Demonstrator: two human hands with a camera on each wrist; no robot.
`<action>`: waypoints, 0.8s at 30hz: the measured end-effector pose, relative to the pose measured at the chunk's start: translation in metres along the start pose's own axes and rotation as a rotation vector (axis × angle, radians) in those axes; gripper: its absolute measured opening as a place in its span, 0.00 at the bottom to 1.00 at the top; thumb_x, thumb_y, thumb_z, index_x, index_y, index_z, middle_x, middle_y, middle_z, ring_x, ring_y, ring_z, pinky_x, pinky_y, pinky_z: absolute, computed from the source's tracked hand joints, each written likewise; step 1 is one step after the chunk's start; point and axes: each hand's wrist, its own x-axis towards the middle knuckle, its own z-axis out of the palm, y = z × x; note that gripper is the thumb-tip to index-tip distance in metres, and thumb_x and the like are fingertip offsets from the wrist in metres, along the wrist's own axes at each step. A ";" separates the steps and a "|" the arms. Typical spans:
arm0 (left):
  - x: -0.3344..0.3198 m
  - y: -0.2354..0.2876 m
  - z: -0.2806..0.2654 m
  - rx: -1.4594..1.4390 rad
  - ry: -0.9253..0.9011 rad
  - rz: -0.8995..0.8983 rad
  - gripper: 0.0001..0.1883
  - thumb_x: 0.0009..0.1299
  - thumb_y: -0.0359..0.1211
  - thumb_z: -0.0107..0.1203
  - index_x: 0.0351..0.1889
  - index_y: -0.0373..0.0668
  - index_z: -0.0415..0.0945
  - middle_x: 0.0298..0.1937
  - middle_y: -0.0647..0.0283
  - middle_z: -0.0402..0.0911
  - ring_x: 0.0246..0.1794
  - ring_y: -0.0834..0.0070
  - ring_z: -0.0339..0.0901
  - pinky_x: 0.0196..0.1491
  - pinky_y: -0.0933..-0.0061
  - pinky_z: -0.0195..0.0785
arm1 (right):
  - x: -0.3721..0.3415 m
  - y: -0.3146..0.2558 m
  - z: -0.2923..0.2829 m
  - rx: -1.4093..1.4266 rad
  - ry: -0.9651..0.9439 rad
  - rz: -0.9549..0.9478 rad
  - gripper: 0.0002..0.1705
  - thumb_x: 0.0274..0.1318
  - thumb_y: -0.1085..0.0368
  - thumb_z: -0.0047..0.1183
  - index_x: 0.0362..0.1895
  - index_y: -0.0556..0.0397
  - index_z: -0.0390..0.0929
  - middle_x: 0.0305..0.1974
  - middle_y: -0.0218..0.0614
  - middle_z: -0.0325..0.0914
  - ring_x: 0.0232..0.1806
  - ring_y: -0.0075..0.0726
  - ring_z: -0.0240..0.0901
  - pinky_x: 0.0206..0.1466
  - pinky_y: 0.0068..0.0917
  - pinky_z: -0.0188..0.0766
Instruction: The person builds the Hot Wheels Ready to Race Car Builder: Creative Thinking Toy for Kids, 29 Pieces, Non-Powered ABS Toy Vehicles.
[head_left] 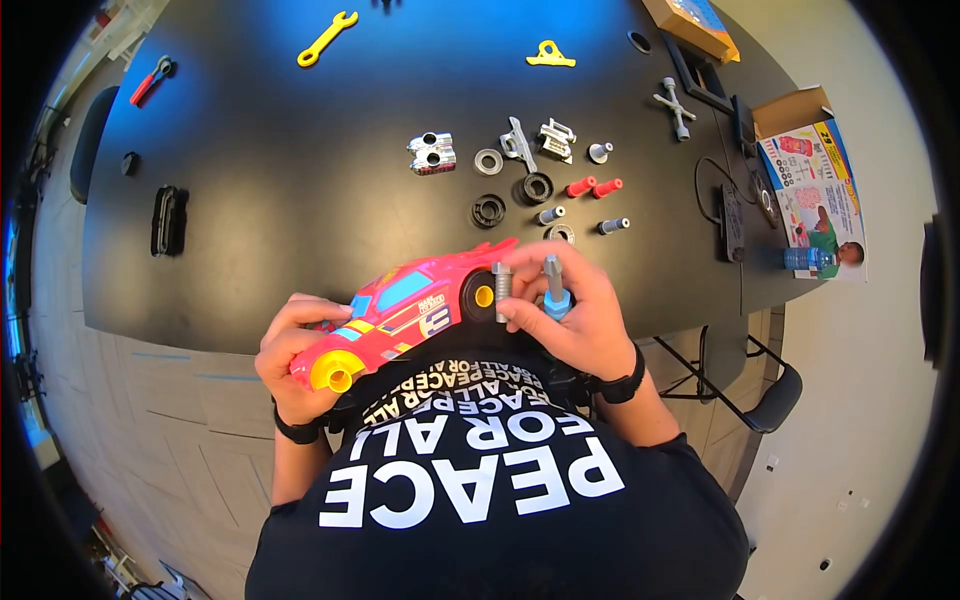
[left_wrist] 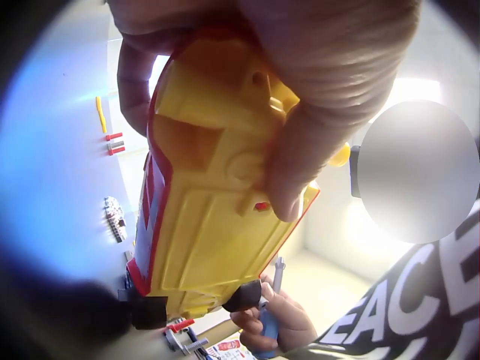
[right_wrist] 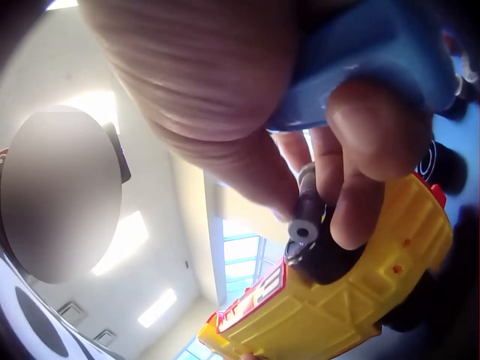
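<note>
A red toy car (head_left: 400,300) with a yellow underside (left_wrist: 217,225) is gripped at its front end by my left hand (head_left: 293,350), thumb on the underside. The front axle hub (head_left: 340,375) shows bare yellow, while a black wheel (head_left: 480,296) sits at the rear. My right hand (head_left: 575,315) pinches a grey bolt (head_left: 503,292) between thumb and fingers beside that wheel. The same hand also holds a blue-handled screwdriver (head_left: 556,300) in its palm; its blue handle (right_wrist: 360,67) looms close in the right wrist view.
On the black table (head_left: 300,180) lie chrome engine parts (head_left: 432,153), loose black wheels (head_left: 488,210), red bolts (head_left: 607,188) and grey bolts (head_left: 614,226). Farther off are a yellow wrench (head_left: 327,39), a grey cross wrench (head_left: 675,108) and a printed box (head_left: 815,190).
</note>
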 end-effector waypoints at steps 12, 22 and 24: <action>-0.003 0.005 0.004 0.016 -0.001 -0.010 0.26 0.56 0.38 0.88 0.42 0.42 0.80 0.54 0.47 0.89 0.49 0.59 0.84 0.52 0.60 0.77 | 0.005 0.000 0.000 -0.228 0.181 -0.377 0.14 0.58 0.79 0.70 0.48 0.56 0.88 0.36 0.35 0.85 0.35 0.36 0.85 0.40 0.29 0.80; 0.003 0.015 0.006 0.085 0.053 0.038 0.18 0.58 0.32 0.82 0.38 0.40 0.81 0.53 0.50 0.90 0.46 0.61 0.82 0.47 0.61 0.75 | -0.011 -0.007 -0.017 -0.296 0.020 -0.243 0.19 0.56 0.80 0.65 0.53 0.56 0.88 0.41 0.38 0.84 0.43 0.39 0.83 0.48 0.34 0.79; 0.005 0.021 0.007 0.124 0.058 0.055 0.18 0.58 0.32 0.82 0.38 0.40 0.81 0.53 0.51 0.90 0.46 0.60 0.83 0.48 0.59 0.76 | -0.015 -0.007 -0.025 -0.194 0.086 -0.125 0.20 0.59 0.79 0.63 0.56 0.54 0.88 0.40 0.38 0.83 0.43 0.40 0.83 0.50 0.33 0.78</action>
